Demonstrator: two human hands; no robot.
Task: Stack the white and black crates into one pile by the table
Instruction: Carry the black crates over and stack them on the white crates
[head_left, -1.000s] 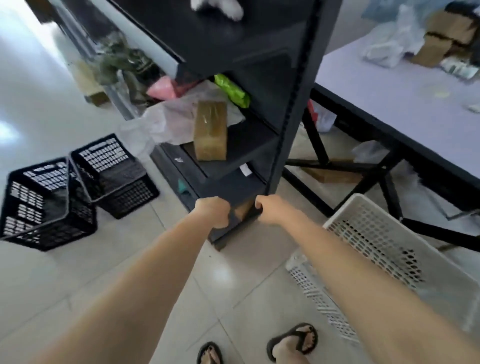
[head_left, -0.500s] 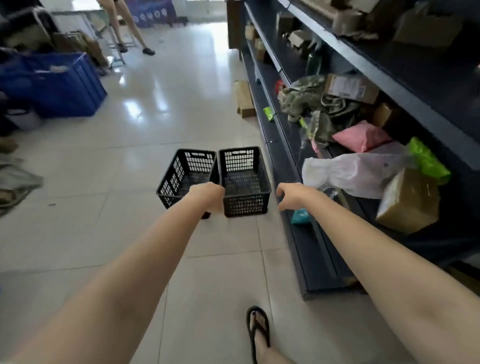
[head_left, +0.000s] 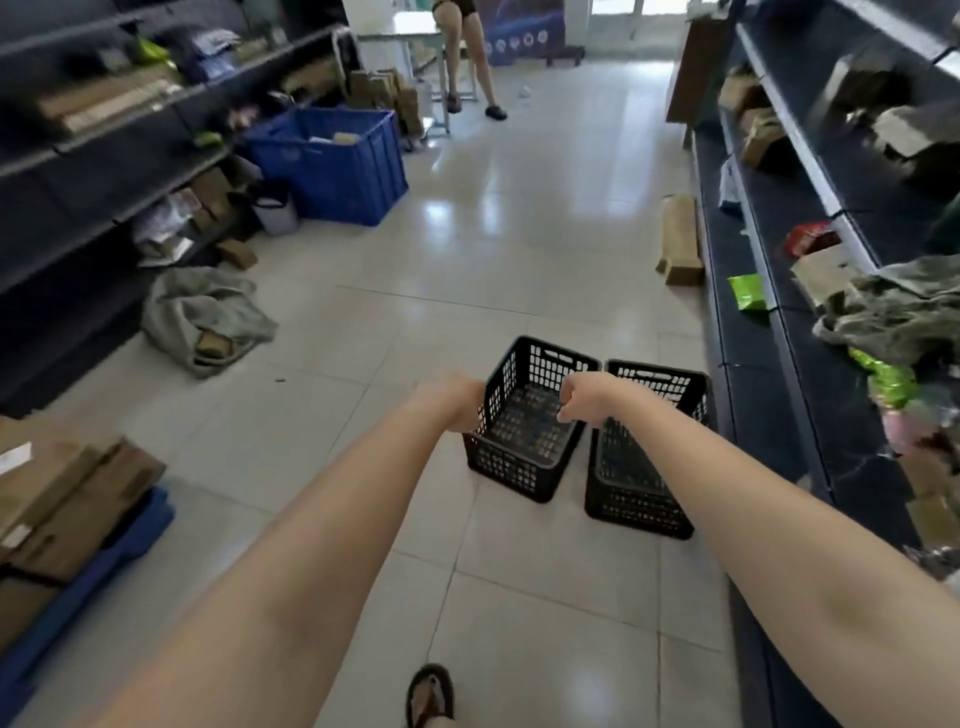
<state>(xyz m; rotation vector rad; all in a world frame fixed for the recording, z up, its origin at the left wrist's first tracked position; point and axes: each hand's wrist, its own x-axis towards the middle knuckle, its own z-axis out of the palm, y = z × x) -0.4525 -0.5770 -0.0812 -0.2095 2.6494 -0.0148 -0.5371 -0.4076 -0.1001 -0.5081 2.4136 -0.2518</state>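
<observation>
Two black slatted crates stand side by side on the tiled floor, both upright and empty: the left black crate and the right black crate. Both my arms are stretched out toward them. My left hand is curled into a loose fist in line with the left crate's left rim. My right hand, fingers bent down, hangs over the rim between the two crates. Neither hand holds anything, and I cannot tell whether either touches a crate. The white crate and the table are out of view.
Dark shelving with bags and boxes lines the right side, and more shelving the left. On the floor are a blue crate, a grey sack, cardboard boxes and a carton. A person stands far down the aisle.
The view has swung away from the table and white crate to the aisle. The black crates are now closer, right under my outstretched hands.
</observation>
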